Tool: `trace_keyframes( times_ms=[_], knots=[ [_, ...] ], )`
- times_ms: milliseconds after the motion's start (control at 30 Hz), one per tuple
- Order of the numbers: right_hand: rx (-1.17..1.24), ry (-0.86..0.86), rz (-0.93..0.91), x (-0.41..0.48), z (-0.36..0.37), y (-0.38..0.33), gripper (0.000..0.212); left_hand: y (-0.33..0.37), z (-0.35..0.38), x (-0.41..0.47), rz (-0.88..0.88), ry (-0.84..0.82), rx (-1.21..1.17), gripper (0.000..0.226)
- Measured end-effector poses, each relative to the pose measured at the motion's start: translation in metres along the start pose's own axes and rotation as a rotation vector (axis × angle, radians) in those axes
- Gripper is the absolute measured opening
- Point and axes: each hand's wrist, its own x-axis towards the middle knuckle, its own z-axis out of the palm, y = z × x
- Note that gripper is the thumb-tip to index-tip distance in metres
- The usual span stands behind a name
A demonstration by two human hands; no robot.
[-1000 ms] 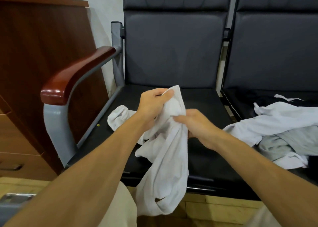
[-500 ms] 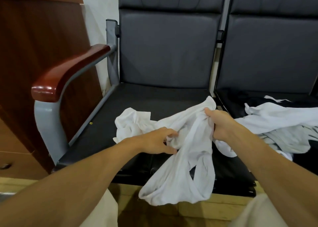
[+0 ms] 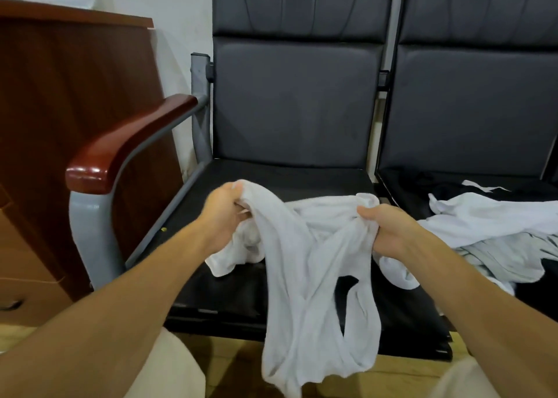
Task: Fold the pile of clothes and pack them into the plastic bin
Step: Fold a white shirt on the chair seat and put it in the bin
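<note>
A white garment (image 3: 305, 273) hangs crumpled between my two hands above the front of a black chair seat (image 3: 271, 180). My left hand (image 3: 222, 216) grips one bunched end of it at the left. My right hand (image 3: 383, 227) grips another bunched part at the right. The lower part of the garment droops past the seat's front edge, with an opening showing in the cloth. A pile of clothes (image 3: 495, 231), white and pale grey over something black, lies on the neighbouring seat to the right. No plastic bin is in view.
The chair has a red-brown wooden armrest (image 3: 120, 147) on a grey metal frame at the left. A dark wooden cabinet (image 3: 60, 95) stands beyond it. Black padded backrests (image 3: 296, 95) rise behind both seats.
My hands have spread apart along the garment: the left moved up and to the left with a bunched end, the right stayed at the right. The cloth now stretches between them.
</note>
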Motion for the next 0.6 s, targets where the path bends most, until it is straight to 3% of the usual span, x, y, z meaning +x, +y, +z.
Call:
trace_keyframes(
  times_ms=[100, 233, 300, 400, 433, 533, 600],
  knots=[
    [-0.051, 0.096, -0.131, 0.004, 0.005, -0.005, 0.022, 0.013, -0.011, 0.002, -0.043, 0.185, -0.281, 0.027],
    [-0.371, 0.250, -0.211, 0.011, 0.004, 0.002, 0.007, 0.006, -0.020, 0.023, -0.032, 0.470, -0.017, 0.020],
    [-0.414, 0.195, -0.162, 0.010, 0.004, 0.007, 0.006, -0.002, -0.022, 0.026, -0.100, 0.453, 0.141, 0.020],
    [-0.441, 0.117, -0.101, 0.008, 0.006, 0.008, 0.054, -0.013, -0.025, 0.023, -0.074, 0.339, 0.560, 0.030],
    [-0.544, 0.117, -0.106, 0.008, 0.006, 0.009, 0.058, -0.014, -0.025, 0.019, -0.031, 0.326, 0.686, 0.032],
    [-1.038, 0.111, -0.191, 0.005, 0.005, 0.017, 0.041, -0.016, -0.033, 0.017, 0.035, 0.369, 0.931, 0.029],
    [-1.239, 0.071, -0.175, 0.003, 0.008, 0.022, 0.043, -0.017, -0.036, 0.015, -0.055, 0.316, 1.023, 0.031]
  ],
)
